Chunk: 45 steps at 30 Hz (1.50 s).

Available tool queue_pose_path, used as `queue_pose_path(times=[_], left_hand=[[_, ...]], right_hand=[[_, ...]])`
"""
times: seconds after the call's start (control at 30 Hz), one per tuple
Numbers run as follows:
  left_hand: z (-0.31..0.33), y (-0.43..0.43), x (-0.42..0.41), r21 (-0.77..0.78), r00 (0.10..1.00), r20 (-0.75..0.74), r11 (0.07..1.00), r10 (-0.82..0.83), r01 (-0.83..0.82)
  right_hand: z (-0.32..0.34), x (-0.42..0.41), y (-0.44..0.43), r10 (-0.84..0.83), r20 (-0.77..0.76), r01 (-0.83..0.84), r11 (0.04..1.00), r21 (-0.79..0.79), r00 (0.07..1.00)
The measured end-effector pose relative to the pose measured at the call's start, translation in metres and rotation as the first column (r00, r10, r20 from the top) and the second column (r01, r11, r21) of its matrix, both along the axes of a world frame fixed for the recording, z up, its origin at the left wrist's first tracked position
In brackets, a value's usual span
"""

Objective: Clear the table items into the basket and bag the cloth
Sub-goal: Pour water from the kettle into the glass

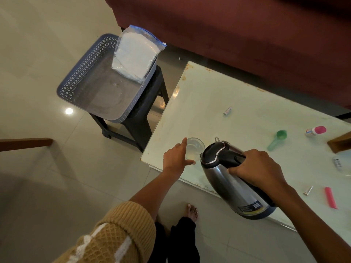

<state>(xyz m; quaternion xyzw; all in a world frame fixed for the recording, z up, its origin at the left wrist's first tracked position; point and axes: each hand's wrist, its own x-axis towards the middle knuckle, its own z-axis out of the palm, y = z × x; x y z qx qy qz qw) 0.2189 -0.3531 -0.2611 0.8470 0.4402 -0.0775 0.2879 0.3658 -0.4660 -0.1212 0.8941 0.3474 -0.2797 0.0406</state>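
My right hand [255,168] grips the black handle of a steel electric kettle [226,184], which is tilted with its spout toward a clear glass [195,147] near the table's front-left corner. My left hand [175,158] holds the glass between forefinger and thumb. A grey lattice basket [91,78] stands on a dark stool to the left of the table. A zip bag with a white cloth [135,56] inside leans against the basket's far wall.
On the glass-topped table [218,88] lie a small tube [227,111], a green scoop [277,140], a pink-capped bottle [315,130], a pill strip [337,162], a pink stick [330,197] and a small white tube [308,190]. A maroon sofa [228,25] runs behind. My bare foot [192,212] is on the tiled floor.
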Motion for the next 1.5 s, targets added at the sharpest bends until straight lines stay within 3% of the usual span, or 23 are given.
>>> queue_pose_path(times=[1.5], left_hand=[[0.0016, 0.0007, 0.0008, -0.023, 1.000, -0.015, 1.000, -0.008, 0.008]], right_hand=[[-0.0016, 0.0030, -0.0009, -0.014, -0.035, 0.014, 1.000, -0.004, 0.999]])
